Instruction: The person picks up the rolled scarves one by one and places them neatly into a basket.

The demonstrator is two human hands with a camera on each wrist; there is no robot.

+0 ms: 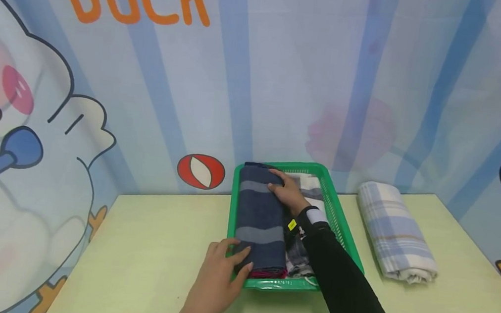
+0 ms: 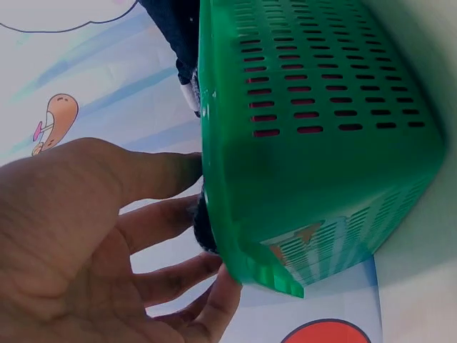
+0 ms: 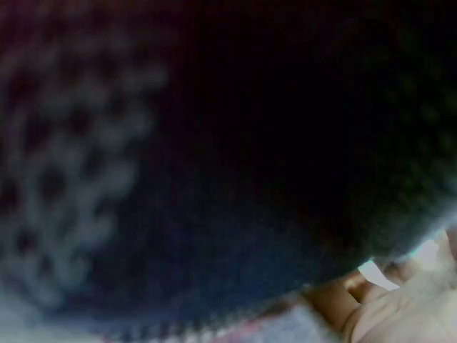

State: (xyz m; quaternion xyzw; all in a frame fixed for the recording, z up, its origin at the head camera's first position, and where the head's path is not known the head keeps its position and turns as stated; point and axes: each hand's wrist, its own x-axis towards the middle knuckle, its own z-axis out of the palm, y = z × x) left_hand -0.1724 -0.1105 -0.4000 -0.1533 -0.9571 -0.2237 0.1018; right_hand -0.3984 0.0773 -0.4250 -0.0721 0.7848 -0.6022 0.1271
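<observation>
A folded navy towel [image 1: 256, 214] with grey-blue stripes lies lengthwise along the left side of a green plastic basket [image 1: 281, 284]. Beneath its near end shows a strip of magenta cloth [image 1: 267, 274]. My right hand [image 1: 289, 193] rests on the towel's right edge toward the far end, fingers extended. At the near left corner my left hand [image 1: 221, 274] touches the towel's near end, its fingers spread over the rim. In the left wrist view the fingertips of the left hand [image 2: 93, 243] meet the dark towel at the rim. Dark blurred fabric [image 3: 235, 164] fills most of the right wrist view.
Partly under my right arm, checked white and grey cloth [image 1: 312, 184] lies in the basket's right side. A folded white and blue plaid cloth [image 1: 396, 234] lies on the pale table [image 1: 157, 248] to the right. A printed duck backdrop [image 1: 284, 80] stands behind.
</observation>
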